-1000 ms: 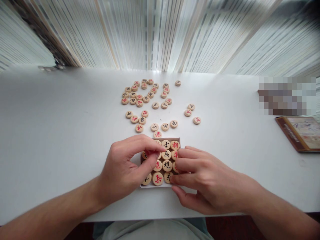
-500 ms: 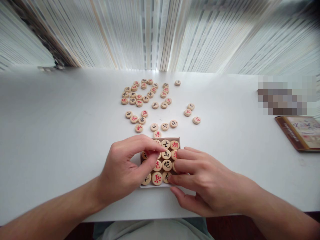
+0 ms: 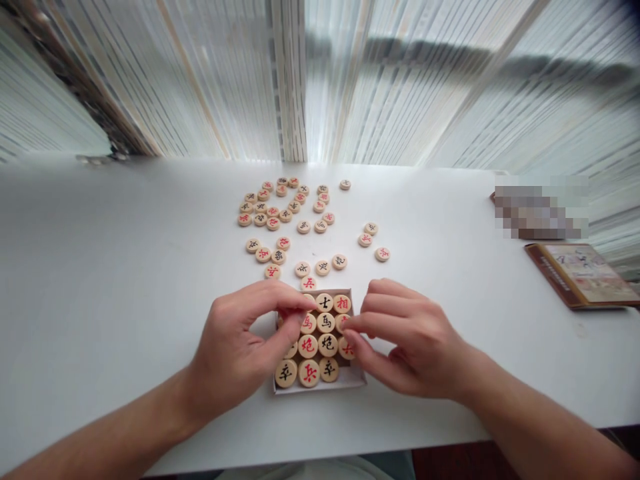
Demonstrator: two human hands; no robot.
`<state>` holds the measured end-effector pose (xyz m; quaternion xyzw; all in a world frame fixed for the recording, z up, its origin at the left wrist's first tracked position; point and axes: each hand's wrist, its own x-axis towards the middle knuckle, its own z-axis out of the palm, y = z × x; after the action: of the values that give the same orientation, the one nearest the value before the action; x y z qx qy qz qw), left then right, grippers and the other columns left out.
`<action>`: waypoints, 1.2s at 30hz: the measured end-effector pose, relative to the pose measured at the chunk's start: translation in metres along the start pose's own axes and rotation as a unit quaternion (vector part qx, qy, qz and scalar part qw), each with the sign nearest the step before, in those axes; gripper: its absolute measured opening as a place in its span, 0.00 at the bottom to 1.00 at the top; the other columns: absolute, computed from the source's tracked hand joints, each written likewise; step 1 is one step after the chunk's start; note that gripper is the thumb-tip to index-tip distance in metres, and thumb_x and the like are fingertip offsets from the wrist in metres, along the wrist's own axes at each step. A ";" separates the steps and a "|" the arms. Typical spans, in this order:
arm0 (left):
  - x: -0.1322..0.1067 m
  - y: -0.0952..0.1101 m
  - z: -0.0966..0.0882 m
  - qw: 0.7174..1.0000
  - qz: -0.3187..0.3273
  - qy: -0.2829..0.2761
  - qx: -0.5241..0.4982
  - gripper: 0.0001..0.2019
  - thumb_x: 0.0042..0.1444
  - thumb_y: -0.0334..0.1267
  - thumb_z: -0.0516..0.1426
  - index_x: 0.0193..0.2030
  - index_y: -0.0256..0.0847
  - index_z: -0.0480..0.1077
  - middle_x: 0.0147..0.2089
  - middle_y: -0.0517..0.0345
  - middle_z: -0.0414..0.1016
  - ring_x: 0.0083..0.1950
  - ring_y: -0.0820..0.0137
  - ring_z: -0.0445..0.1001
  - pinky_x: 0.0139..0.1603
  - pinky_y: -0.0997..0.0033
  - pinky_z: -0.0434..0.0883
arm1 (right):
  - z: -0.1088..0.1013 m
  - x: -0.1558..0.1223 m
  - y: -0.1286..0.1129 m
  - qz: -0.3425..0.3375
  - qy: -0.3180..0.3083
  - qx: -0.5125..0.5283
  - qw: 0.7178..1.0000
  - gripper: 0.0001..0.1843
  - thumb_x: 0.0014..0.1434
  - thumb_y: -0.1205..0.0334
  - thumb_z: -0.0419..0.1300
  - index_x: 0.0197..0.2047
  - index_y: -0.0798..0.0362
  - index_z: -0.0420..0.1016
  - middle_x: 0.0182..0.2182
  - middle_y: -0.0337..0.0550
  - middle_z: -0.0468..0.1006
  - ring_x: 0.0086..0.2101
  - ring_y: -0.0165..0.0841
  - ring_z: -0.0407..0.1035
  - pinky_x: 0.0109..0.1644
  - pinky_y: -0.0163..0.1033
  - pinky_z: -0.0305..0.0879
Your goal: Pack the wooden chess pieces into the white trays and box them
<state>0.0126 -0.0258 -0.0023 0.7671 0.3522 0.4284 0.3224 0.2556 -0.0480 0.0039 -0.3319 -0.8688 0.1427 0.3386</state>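
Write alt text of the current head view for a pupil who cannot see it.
A person's left hand and right hand are at an open box of round pieces marked with red or black characters. More pieces lie scattered beyond on a white table.

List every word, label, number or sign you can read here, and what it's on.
"士": black, on a round piece in the box
"相": red, its right neighbor
"馬": black, box's middle piece
"炮": on a red-marked piece and a black-marked piece
"卒": black, two nearest-row pieces
"兵": red, piece between them
Partly covered box pieces: uncertain.
Loose pieces: mostly too small.
Brown-edged flat item: lettering too small.
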 end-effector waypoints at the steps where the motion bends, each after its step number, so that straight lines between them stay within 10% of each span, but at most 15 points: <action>1: 0.001 -0.001 -0.001 1.000 -0.002 0.003 0.006 0.11 0.61 0.22 0.62 0.43 0.42 0.82 0.39 0.57 0.87 0.40 0.68 0.84 0.44 0.69 0.79 | -0.001 0.001 0.004 0.016 0.022 -0.011 1.000 0.11 0.67 0.71 0.60 0.33 0.55 0.80 0.22 0.41 0.73 0.25 0.34 0.60 0.31 0.42 0.60; 7: 0.005 -0.009 -0.005 0.999 -0.014 0.024 0.032 0.09 0.61 0.24 0.63 0.42 0.41 0.82 0.38 0.57 0.86 0.38 0.68 0.83 0.41 0.70 0.79 | -0.009 0.002 0.042 0.172 0.145 -0.109 0.968 0.08 0.67 0.65 0.61 0.43 0.54 0.84 0.33 0.48 0.83 0.34 0.40 0.76 0.39 0.44 0.72; 11: 0.007 -0.009 -0.007 0.998 -0.023 0.029 0.045 0.08 0.61 0.26 0.62 0.40 0.39 0.82 0.38 0.57 0.86 0.39 0.69 0.84 0.42 0.72 0.80 | -0.014 -0.003 0.077 0.269 0.113 -0.169 0.941 0.21 0.70 0.56 0.57 0.59 0.53 0.83 0.53 0.56 0.84 0.50 0.50 0.78 0.45 0.51 0.78; 18: 0.006 -0.008 -0.007 0.999 0.003 0.015 0.050 0.09 0.62 0.25 0.61 0.42 0.38 0.82 0.38 0.57 0.86 0.39 0.69 0.84 0.43 0.74 0.78 | -0.007 -0.007 0.111 0.307 0.038 -0.183 0.933 0.28 0.75 0.49 0.49 0.69 0.48 0.76 0.71 0.56 0.70 0.70 0.60 0.60 0.71 0.71 0.57; 27: 0.006 -0.010 -0.007 0.998 0.016 0.021 0.057 0.08 0.62 0.24 0.62 0.42 0.36 0.82 0.39 0.55 0.87 0.40 0.69 0.84 0.44 0.74 0.78 | -0.028 -0.015 0.114 0.344 0.096 -0.221 0.908 0.18 0.69 0.60 0.57 0.47 0.54 0.89 0.51 0.56 0.84 0.51 0.51 0.78 0.59 0.57 0.73; 36: 0.006 -0.011 -0.005 0.998 0.011 0.009 0.060 0.07 0.62 0.25 0.62 0.42 0.37 0.82 0.39 0.56 0.86 0.40 0.70 0.83 0.44 0.74 0.77 | -0.043 -0.020 0.119 0.374 0.071 -0.210 0.901 0.14 0.64 0.58 0.64 0.48 0.52 0.89 0.46 0.51 0.85 0.33 0.39 0.78 0.46 0.47 0.75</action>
<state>0.0075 -0.0138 -0.0064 0.7849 0.3722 0.4170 0.2674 0.3524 0.0274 -0.0307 -0.7047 -0.6646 0.0494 0.2435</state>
